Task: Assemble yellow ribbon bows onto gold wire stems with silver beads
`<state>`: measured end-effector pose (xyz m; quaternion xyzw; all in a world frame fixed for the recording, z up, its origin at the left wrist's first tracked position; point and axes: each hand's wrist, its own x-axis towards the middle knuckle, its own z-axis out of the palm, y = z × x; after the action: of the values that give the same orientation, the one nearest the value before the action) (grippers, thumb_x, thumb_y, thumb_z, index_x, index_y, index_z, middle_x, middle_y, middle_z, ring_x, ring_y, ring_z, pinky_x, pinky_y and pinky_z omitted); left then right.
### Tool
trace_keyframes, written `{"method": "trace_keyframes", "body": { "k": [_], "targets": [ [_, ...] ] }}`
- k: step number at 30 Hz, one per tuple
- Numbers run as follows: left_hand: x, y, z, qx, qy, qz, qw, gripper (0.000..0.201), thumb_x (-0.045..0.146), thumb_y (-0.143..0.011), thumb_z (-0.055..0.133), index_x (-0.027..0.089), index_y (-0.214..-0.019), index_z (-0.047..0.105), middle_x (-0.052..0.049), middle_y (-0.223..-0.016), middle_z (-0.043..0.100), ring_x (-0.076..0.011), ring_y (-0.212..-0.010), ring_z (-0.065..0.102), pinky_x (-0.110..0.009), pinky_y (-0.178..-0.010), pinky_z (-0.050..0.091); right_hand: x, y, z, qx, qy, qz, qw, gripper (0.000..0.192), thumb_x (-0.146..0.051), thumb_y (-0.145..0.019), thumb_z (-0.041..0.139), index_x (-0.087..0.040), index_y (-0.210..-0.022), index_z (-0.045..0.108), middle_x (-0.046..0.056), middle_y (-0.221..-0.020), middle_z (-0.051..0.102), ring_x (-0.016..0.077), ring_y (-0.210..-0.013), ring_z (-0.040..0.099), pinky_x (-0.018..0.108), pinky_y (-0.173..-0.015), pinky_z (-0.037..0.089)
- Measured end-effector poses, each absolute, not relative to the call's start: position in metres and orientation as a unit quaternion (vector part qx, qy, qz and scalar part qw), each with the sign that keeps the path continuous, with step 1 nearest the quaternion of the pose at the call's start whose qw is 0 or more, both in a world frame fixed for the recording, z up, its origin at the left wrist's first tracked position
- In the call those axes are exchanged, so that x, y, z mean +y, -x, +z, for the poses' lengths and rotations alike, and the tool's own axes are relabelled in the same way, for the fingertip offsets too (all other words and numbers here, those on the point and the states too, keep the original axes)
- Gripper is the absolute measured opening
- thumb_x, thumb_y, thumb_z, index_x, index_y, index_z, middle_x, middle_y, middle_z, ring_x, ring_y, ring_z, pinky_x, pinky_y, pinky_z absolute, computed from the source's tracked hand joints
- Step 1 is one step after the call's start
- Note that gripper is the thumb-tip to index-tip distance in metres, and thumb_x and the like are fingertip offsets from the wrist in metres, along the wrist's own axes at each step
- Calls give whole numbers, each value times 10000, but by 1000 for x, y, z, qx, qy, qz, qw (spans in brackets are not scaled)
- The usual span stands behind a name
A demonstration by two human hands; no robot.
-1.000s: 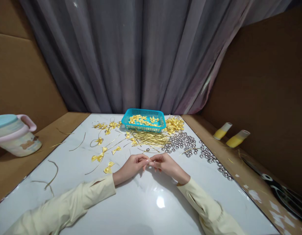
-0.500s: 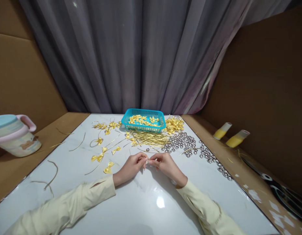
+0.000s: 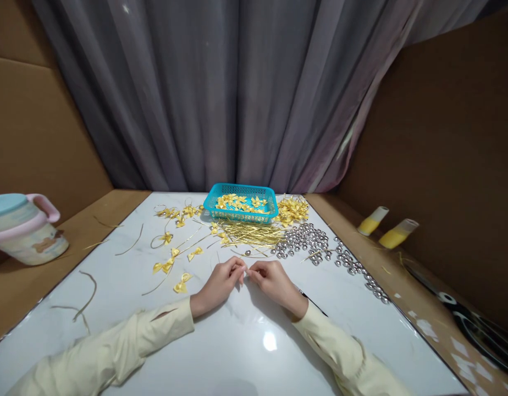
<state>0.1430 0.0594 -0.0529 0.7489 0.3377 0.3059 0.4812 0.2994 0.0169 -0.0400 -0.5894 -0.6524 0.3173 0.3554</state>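
**Fingertips pinched together over a small piece at mid-table**

Both hands are brought together on the white table (image 3: 254, 352), so that a very small thing can be worked between opposed fingertips. The left hand (image 3: 219, 283) and the right hand (image 3: 274, 281) meet tip to tip, and something tiny and pale is pinched between them; what it is cannot be told, as it is almost wholly covered. The fingers of both hands are curled in and closed on that piece, not spread.

The supplies are laid just beyond the fingertips, presumably so that each can be reached without the wrists being lifted far. A bundle of gold wire ties (image 3: 249, 234) lies straight ahead of the fingers, with the blue basket (image 3: 242, 202) of yellow bows behind it. Silver bells (image 3: 307, 242) are scattered ahead and to the right of the fingers. Finished-looking yellow bows (image 3: 182, 283) lie just left of the left hand's knuckles.

Both forearms, in cream sleeves (image 3: 147, 330), are rested flat on the table and angled inward, and the wrists are held low with the knuckles uppermost.
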Motion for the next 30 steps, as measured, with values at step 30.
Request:
{"method": "trace_keyframes", "body": {
  "k": [30],
  "targets": [
    [63, -141, -58, 321, -807, 316, 381, 217, 252, -888, 390, 172, -760, 547, 26, -602, 556, -119, -582, 540, -209, -603, 404, 17, -300, -35, -652, 597, 329, 332, 197, -182, -814, 484, -123, -807, 671, -30, -467, 538, 93, -429, 479, 187, -469, 358]
  ]
}}
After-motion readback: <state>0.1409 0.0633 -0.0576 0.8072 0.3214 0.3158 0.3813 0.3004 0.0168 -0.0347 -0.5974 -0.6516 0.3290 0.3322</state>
